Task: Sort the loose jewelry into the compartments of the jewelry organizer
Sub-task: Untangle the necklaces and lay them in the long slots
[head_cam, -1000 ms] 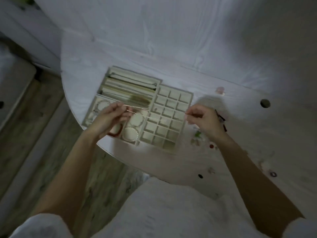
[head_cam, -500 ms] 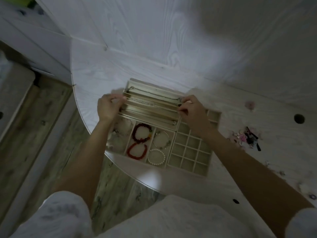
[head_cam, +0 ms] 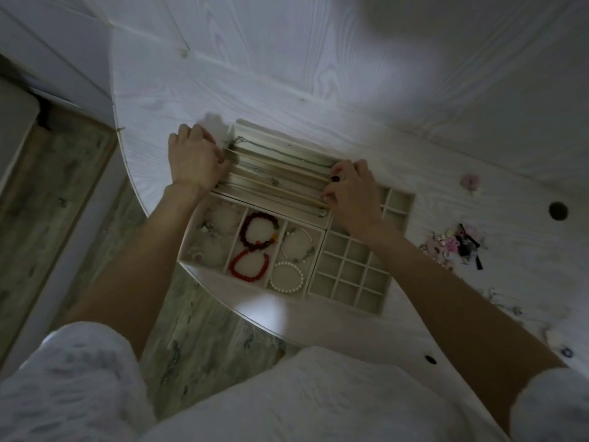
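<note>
Over jewelry organizer far slots, left hand and right hand hide both ends of necklace; fingers curl, pinching it, grip dim; two red bracelets, one pearl bracelet nearer; loose jewelry right of organizer; hands slightly farther apart than half second ago

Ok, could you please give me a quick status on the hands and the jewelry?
Left hand and right hand pinch thin necklace chain across beige organizer's long slots. Pink loose pile waits right. Nothing blocking.
</note>
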{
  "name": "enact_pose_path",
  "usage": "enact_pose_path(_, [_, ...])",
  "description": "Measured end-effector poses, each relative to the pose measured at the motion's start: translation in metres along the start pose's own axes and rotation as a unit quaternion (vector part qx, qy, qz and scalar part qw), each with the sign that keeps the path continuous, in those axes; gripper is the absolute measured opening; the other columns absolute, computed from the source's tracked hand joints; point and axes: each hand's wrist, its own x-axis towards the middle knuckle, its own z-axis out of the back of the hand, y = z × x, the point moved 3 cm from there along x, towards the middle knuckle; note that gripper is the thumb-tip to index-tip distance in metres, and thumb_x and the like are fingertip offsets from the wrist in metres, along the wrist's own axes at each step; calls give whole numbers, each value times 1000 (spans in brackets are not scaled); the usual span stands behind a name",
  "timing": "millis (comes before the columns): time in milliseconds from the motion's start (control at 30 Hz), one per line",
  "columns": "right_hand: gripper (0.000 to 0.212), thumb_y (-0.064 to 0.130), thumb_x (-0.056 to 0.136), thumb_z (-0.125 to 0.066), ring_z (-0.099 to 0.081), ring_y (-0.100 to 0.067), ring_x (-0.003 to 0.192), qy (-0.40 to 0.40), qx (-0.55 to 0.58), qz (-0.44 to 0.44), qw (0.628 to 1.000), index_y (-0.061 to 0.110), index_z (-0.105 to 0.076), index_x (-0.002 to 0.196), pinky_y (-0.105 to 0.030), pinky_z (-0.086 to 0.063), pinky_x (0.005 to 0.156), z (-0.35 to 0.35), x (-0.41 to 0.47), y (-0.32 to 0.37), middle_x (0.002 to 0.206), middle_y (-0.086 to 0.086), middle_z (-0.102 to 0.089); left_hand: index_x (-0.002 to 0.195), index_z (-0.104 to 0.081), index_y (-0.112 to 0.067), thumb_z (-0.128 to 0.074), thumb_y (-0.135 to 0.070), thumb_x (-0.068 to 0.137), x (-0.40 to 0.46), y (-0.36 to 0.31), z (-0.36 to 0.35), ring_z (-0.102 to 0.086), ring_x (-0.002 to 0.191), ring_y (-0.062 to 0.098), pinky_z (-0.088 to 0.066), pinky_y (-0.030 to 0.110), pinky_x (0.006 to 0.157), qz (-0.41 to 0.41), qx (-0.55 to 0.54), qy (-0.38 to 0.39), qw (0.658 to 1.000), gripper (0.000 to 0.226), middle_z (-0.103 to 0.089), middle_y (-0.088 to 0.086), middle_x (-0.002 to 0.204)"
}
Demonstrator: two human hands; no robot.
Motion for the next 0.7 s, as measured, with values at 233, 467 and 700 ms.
enact_pose_path(233, [6, 14, 77, -72, -48, -38, 100, 25, -29, 15, 999, 12, -77, 77, -42, -40, 80, 2, 3, -2, 109, -11, -63, 89, -73, -12, -67, -31, 80, -2, 0, -1, -46, 107, 35, -30, 40, 87, 18, -27, 0, 999, 21, -59, 13, 112])
enact_pose_path(467, [34, 23, 83, -43, -43, -27, 105, -14, -53, 112, 992, 13, -76, 79, -39, -37, 81, 1, -11, -7, 112, -8, -64, 95, -70, -13, -40, -25, 92, -34, -2, -6, -51, 100, 27, -26, 38, 82, -157, -67, -77, 982, 33, -68, 3, 99])
enact_pose_path(700, [37, 29, 82, -41, -32, -31, 128, 28, -74, 134, 988, 22, -77, 83, -47, -29, 97, -1, -14, -9, 141, -8, -46, 97, -70, -15, -34, -28, 98, -40, 3, -17, -50, 108, 22, -18, 43, 97, -168, -8, -62, 984, 39, -68, -2, 101])
